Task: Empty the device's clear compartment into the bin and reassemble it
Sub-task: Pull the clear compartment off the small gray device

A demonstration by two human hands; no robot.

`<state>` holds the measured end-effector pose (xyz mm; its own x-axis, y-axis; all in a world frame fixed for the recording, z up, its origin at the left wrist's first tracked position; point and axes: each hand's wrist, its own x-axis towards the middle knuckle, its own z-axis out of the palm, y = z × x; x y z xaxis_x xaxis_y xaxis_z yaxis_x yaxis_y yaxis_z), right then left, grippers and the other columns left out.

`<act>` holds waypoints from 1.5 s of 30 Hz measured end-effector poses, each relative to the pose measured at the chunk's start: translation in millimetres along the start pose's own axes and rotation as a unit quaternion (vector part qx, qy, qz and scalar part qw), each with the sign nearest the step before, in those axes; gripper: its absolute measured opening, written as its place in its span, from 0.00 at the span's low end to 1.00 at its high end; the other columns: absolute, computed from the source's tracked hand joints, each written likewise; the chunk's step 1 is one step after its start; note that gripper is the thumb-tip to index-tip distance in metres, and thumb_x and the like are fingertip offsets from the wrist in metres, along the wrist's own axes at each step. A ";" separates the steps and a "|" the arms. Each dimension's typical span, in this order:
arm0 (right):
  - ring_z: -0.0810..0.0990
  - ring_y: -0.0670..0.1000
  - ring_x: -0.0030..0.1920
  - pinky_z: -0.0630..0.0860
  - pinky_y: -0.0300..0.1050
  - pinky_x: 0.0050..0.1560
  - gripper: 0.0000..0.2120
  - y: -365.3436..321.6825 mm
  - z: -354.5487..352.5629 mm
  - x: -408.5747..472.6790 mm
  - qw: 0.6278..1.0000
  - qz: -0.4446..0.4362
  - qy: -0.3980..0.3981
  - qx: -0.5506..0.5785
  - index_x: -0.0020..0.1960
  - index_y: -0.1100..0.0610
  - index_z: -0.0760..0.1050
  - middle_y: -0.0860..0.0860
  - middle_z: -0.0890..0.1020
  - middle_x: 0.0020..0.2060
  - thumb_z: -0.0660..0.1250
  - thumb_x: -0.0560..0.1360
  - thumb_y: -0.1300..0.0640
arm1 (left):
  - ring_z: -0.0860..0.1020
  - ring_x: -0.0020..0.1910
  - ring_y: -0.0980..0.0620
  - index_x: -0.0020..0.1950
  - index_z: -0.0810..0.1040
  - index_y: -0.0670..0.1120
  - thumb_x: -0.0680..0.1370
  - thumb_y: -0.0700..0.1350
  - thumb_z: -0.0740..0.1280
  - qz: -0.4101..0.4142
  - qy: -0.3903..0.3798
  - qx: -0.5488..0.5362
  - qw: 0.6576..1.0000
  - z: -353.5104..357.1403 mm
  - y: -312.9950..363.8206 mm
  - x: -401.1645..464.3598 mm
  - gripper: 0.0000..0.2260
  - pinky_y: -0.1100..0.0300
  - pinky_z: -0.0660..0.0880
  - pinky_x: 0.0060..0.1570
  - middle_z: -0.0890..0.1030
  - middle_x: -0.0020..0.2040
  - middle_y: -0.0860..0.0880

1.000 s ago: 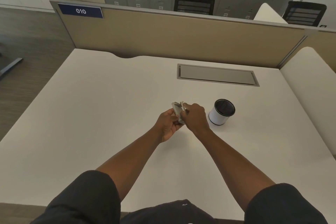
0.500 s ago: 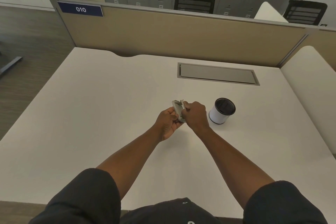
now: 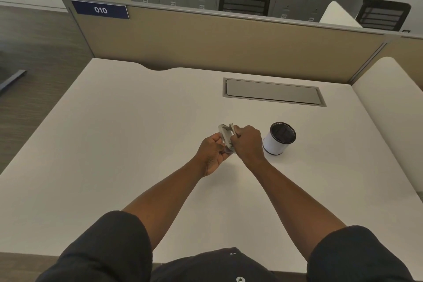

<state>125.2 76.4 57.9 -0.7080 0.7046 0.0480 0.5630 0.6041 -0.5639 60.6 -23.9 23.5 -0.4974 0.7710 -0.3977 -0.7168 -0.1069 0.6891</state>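
Note:
A small grey and clear device (image 3: 226, 135) is held between both hands above the middle of the white desk (image 3: 114, 144). My left hand (image 3: 211, 152) grips its lower left side. My right hand (image 3: 248, 144) is closed over its right side and hides much of it. Just to the right of my right hand stands the bin (image 3: 278, 138), a small white cylinder with a dark open top. Whether the clear compartment is attached or apart cannot be told.
A grey cable hatch (image 3: 273, 92) is set flush into the desk behind the bin. A beige divider panel (image 3: 229, 46) with a blue "010" label runs along the far edge. A white side panel (image 3: 393, 107) rises on the right.
Both hands stay together on the device at almost the same spot; the grip has shifted only slightly.

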 end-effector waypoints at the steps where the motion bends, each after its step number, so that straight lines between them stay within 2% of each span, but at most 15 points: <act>1: 0.72 0.58 0.36 0.62 0.45 0.35 0.09 -0.3 0.5 0.5 1.000 -0.001 -0.002 -0.006 0.45 0.65 0.80 0.59 0.73 0.34 0.63 0.75 0.61 | 0.81 0.54 0.42 0.58 0.77 0.43 0.74 0.23 0.53 0.000 0.001 -0.002 1.000 0.5 0.3 0.5 0.23 0.52 0.81 0.54 0.80 0.60 0.40; 4: 0.71 0.56 0.39 0.62 0.45 0.38 0.12 0.2 1.2 1.3 1.000 -0.007 -0.002 -0.020 0.52 0.66 0.79 0.60 0.73 0.37 0.61 0.76 0.60 | 0.81 0.53 0.41 0.60 0.76 0.40 0.74 0.24 0.53 0.002 0.014 -0.004 1.000 0.6 0.6 1.2 0.22 0.51 0.81 0.53 0.80 0.59 0.39; 9: 0.68 0.54 0.38 0.60 0.43 0.36 0.10 0.5 0.2 0.6 1.000 -0.006 0.010 -0.021 0.48 0.65 0.78 0.55 0.69 0.36 0.61 0.74 0.61 | 0.81 0.50 0.39 0.51 0.81 0.42 0.74 0.25 0.56 -0.007 0.046 -0.019 0.999 -1.4 -2.8 4.5 0.19 0.51 0.83 0.48 0.84 0.50 0.39; 13: 0.67 0.54 0.35 0.56 0.41 0.28 0.08 2.4 -0.7 -0.5 1.000 -0.017 0.021 -0.013 0.45 0.63 0.78 0.54 0.69 0.33 0.61 0.73 0.62 | 0.84 0.45 0.40 0.52 0.81 0.42 0.75 0.29 0.57 -0.011 0.062 -0.010 0.998 -4.3 -4.9 9.1 0.16 0.48 0.82 0.46 0.87 0.44 0.42; 18: 0.66 0.53 0.32 0.56 0.39 0.28 0.07 6.3 -1.5 1.0 0.999 -0.026 0.023 0.018 0.41 0.62 0.77 0.54 0.69 0.31 0.61 0.74 0.63 | 0.84 0.44 0.39 0.52 0.82 0.41 0.76 0.37 0.65 -0.012 0.090 -0.022 0.996 -5.9 -5.1 15.7 0.08 0.47 0.82 0.40 0.85 0.47 0.39; 21: 0.65 0.52 0.31 0.59 0.40 0.28 0.10 9.4 -3.1 3.4 0.999 -0.028 0.024 0.037 0.34 0.57 0.70 0.55 0.71 0.29 0.60 0.75 0.64 | 0.85 0.43 0.39 0.46 0.85 0.43 0.74 0.37 0.67 -0.013 0.087 -0.019 0.996 -7.3 -5.4 19.4 0.07 0.46 0.82 0.40 0.86 0.46 0.40; 23: 0.63 0.51 0.29 0.58 0.43 0.29 0.13 13.0 -3.8 6.2 0.998 -0.017 0.028 0.058 0.32 0.60 0.67 0.55 0.70 0.27 0.60 0.75 0.64 | 0.85 0.44 0.38 0.43 0.86 0.44 0.74 0.36 0.67 -0.014 0.082 -0.014 0.996 -7.7 -5.2 20.8 0.08 0.45 0.82 0.41 0.86 0.46 0.39; 26: 0.64 0.51 0.29 0.58 0.42 0.29 0.13 19.8 -4.3 12.2 0.995 0.031 0.026 0.093 0.33 0.66 0.71 0.57 0.72 0.26 0.61 0.76 0.63 | 0.84 0.48 0.36 0.48 0.85 0.42 0.75 0.36 0.65 -0.019 0.079 -0.012 0.997 -7.7 -4.3 22.1 0.09 0.43 0.82 0.43 0.85 0.49 0.38; 29: 0.67 0.50 0.30 0.61 0.42 0.30 0.09 28.0 -3.7 18.0 0.990 0.076 0.010 0.121 0.37 0.67 0.77 0.63 0.77 0.30 0.63 0.73 0.64 | 0.83 0.51 0.35 0.53 0.82 0.40 0.76 0.35 0.64 -0.026 0.083 -0.011 0.996 -5.5 -2.3 21.6 0.09 0.42 0.82 0.44 0.84 0.51 0.37; 33: 0.68 0.51 0.32 0.65 0.44 0.34 0.07 35.4 -2.8 21.9 0.978 0.125 -0.005 0.168 0.40 0.68 0.79 0.62 0.75 0.29 0.64 0.71 0.64 | 0.81 0.53 0.34 0.56 0.80 0.38 0.76 0.33 0.63 -0.029 0.086 -0.015 0.996 -4.0 0.4 20.9 0.10 0.41 0.82 0.44 0.82 0.55 0.35; 37: 0.72 0.51 0.33 0.70 0.45 0.35 0.08 35.9 -3.4 22.7 0.977 0.117 -0.010 0.177 0.42 0.65 0.81 0.66 0.82 0.37 0.64 0.71 0.64 | 0.81 0.54 0.33 0.61 0.77 0.36 0.76 0.31 0.61 -0.034 0.090 -0.019 0.995 -4.3 2.3 22.5 0.14 0.42 0.82 0.43 0.81 0.57 0.34; 45: 0.70 0.48 0.30 0.65 0.41 0.31 0.09 22.7 -3.9 22.9 0.989 0.046 0.006 0.143 0.41 0.62 0.81 0.61 0.82 0.33 0.64 0.74 0.59 | 0.82 0.50 0.36 0.58 0.79 0.37 0.76 0.31 0.62 -0.031 0.097 -0.023 0.995 -7.4 1.9 28.2 0.12 0.41 0.82 0.43 0.83 0.53 0.35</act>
<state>123.4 107.8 49.4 -0.6534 0.7570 -0.0056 0.4803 0.4088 -0.7760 41.5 -7.0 9.1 -0.5326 0.6418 -0.5517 -0.7688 -0.0943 0.6325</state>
